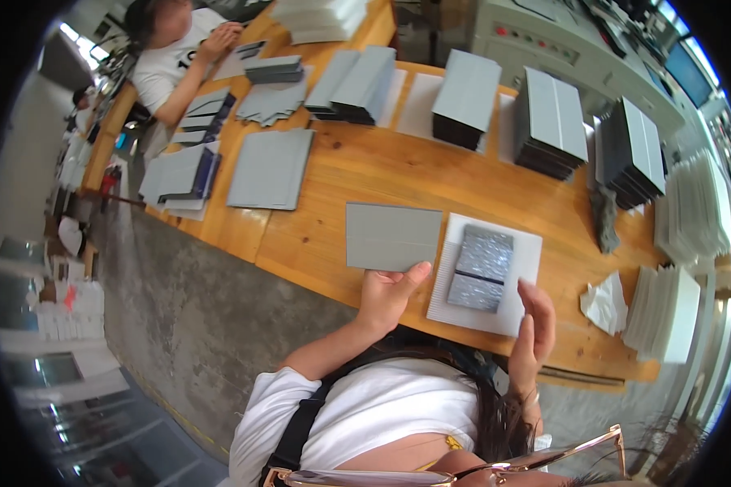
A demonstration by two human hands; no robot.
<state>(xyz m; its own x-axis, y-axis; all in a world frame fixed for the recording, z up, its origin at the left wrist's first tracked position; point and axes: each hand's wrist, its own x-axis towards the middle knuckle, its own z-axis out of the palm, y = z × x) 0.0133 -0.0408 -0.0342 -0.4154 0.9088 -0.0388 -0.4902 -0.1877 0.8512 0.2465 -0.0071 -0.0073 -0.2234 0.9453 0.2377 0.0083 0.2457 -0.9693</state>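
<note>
My left hand (384,299) grips a flat grey rectangular panel (391,235) by its lower edge, thumb on top, and holds it up above the wooden table (317,235). To its right a white ribbed sheet (529,252) lies near the table's front edge. On that sheet rests a shiny silver-grey textured piece (487,253), crossed by a dark line below its middle. My right hand (534,325) is at the sheet's right edge, thumb and fingers apart, with nothing in it.
Tall stacks of grey panels (551,114) line the table's far side. Flatter grey sheets (271,169) lie left of centre. White sheet stacks (666,312), crumpled paper (604,302) and a dark grey cloth (605,219) are at the right. Another person (179,57) sits at the far left.
</note>
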